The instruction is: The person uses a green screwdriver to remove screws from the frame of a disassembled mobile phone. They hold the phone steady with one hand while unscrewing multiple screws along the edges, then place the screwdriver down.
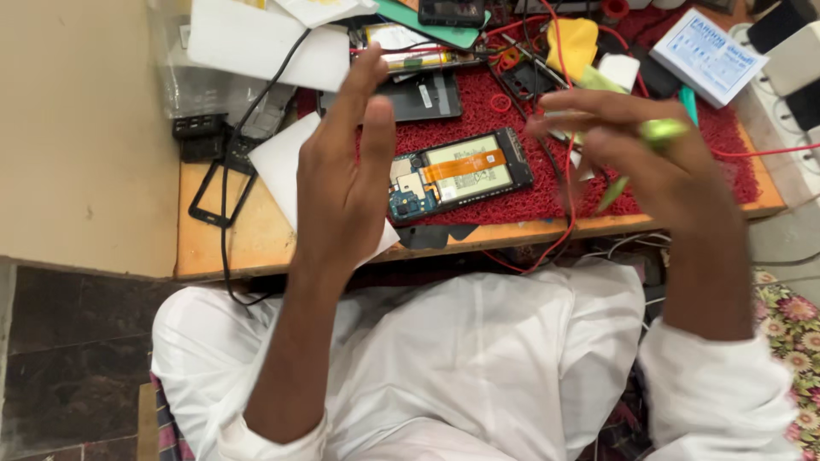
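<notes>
An opened phone [457, 173] lies face down on a red mat [512, 201], its circuit board, battery and orange flex cable showing. My left hand [346, 166] hovers just left of it, raised off the table, fingers stretched and holding nothing. My right hand [636, 158] is above the mat to the phone's right, blurred, gripping a green-handled tool [658, 132] whose tip points down toward the mat.
A black phone frame [220, 192] and white paper [282, 158] lie on the wooden table at left. Red wires [568, 205], a dark back cover [427, 96], a yellow cloth [574, 43], a white-blue box [707, 55] and small parts crowd the back.
</notes>
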`<state>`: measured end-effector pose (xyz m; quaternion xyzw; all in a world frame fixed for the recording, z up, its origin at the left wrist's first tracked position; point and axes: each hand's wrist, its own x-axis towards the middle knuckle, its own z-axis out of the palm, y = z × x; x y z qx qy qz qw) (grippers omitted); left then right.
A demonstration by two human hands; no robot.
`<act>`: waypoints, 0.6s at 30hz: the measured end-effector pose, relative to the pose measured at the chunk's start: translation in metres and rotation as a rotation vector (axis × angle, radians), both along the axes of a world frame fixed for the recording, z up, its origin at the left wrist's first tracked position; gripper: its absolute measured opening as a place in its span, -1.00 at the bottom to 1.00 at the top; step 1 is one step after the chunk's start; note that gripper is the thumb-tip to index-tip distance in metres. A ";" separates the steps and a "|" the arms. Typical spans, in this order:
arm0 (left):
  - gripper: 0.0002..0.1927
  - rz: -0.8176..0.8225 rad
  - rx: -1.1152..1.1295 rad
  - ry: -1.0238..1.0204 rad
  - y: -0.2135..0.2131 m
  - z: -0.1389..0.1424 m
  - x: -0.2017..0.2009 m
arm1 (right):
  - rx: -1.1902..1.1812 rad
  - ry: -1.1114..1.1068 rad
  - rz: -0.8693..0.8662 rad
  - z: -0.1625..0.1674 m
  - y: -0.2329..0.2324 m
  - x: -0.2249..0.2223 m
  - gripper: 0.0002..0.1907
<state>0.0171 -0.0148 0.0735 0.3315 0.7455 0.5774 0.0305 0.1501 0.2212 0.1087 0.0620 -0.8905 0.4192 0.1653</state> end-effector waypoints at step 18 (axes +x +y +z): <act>-0.13 0.042 -1.230 0.167 -0.030 0.052 -0.072 | 0.717 -0.897 -0.476 0.028 0.151 -0.015 -0.78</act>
